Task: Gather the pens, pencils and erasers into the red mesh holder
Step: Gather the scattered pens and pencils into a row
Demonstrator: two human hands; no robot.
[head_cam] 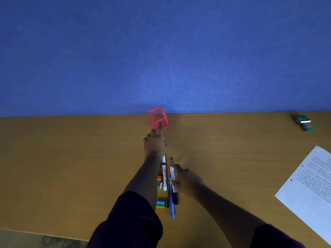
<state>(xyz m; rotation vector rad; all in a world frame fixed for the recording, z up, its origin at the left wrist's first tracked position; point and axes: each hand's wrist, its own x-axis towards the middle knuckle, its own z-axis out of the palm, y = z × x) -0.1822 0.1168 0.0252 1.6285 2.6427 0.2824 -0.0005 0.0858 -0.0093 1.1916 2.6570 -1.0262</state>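
Red square mesh holder (157, 117) stood at the bench's (71, 158) far edge, left hand (155, 144) touching it, grip released. Right hand (186, 181) grasped a white marker (172, 174); it should be lifted clear and dropped in upright.

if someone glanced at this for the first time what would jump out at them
The red mesh holder stands out first, bright against the blue wall at the far edge of the wooden desk, with the left hand stretched out to it, a fingertip at its near side. Next comes the cluster of pens and markers lying side by side near the desk's middle, with the right hand resting on them and an eraser box beside them.
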